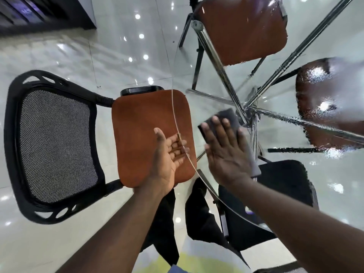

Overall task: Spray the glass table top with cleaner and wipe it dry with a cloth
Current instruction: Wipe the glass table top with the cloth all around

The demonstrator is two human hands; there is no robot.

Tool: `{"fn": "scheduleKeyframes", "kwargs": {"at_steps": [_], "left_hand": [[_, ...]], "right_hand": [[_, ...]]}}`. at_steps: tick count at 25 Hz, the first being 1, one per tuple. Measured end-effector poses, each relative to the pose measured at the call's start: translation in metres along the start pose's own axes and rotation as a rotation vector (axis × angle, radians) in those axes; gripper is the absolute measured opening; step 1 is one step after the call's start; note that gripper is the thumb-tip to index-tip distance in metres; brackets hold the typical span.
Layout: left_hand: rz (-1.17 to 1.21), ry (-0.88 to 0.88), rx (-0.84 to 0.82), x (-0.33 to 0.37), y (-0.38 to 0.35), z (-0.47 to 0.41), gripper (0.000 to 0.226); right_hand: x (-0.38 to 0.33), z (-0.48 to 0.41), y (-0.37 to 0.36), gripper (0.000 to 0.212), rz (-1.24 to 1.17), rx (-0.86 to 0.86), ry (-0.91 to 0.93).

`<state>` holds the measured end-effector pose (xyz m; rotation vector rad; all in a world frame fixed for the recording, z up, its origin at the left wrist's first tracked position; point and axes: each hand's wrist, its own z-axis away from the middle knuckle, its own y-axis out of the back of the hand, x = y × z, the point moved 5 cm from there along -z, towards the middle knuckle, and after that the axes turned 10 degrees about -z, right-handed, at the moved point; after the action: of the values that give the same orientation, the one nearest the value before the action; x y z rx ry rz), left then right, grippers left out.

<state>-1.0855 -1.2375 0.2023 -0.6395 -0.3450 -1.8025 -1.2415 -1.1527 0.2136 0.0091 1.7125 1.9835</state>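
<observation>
The round glass table top (266, 62) fills the right half of the view, and its curved edge runs down the middle. Wet, speckled spray film covers the glass at the far right. My right hand (224, 150) lies flat with straight fingers on a dark grey cloth (229, 117) and presses it onto the glass near the edge. My left hand (169, 154) is at the table's rim, palm turned up, with its fingers curled under the glass edge. No spray bottle is in view.
A chair with a black mesh back (57, 144) and a brown seat (145, 125) stands just left of the table edge. Two more brown seats (242, 28) (325, 99) show through the glass, with the chrome table legs (246, 113). The floor is glossy white tile.
</observation>
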Motion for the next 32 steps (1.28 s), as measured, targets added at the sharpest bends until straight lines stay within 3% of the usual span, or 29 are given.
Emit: {"fn": "scheduleKeyframes", "kwargs": {"at_steps": [3,5,9,12,14,17,20,24,27,29,32], "left_hand": [[-0.067,-0.053,0.018,-0.002,0.001,-0.006,0.084],[-0.124,-0.081,0.071,-0.001,0.005,-0.006,0.080],[-0.294,-0.190,0.127,0.004,0.002,-0.006,0.078],[-0.472,-0.234,0.198,0.006,-0.005,-0.003,0.092],[-0.524,-0.261,0.221,0.009,-0.005,-0.003,0.088],[-0.606,-0.443,0.290,0.021,-0.011,0.001,0.062],[-0.845,-0.651,0.355,0.029,-0.016,-0.007,0.062],[-1.234,-0.876,0.394,0.031,-0.033,-0.019,0.067],[-1.494,-0.977,0.357,0.032,-0.052,-0.027,0.076],[-1.591,-0.981,0.314,0.032,-0.059,-0.031,0.076],[-1.653,-0.992,0.346,0.027,-0.054,-0.038,0.078]], "right_hand": [[-0.042,-0.061,0.001,0.059,0.031,0.006,0.304],[-0.052,-0.109,0.006,0.059,0.033,0.030,0.371],[0.003,-0.139,0.033,0.058,-0.022,0.099,0.120],[0.064,-0.076,0.045,0.062,0.020,0.144,-0.079],[0.060,-0.026,0.031,0.065,0.063,0.113,-0.157],[0.001,-0.029,0.004,0.062,0.013,0.021,0.041],[-0.035,-0.100,0.009,0.059,-0.016,0.026,0.300],[0.020,-0.139,0.034,0.059,-0.034,0.119,0.055],[0.079,-0.080,0.052,0.060,-0.034,0.173,-0.127],[0.083,-0.032,0.045,0.062,0.000,0.176,-0.238],[0.047,-0.010,0.018,0.063,0.002,0.116,-0.139]]}}
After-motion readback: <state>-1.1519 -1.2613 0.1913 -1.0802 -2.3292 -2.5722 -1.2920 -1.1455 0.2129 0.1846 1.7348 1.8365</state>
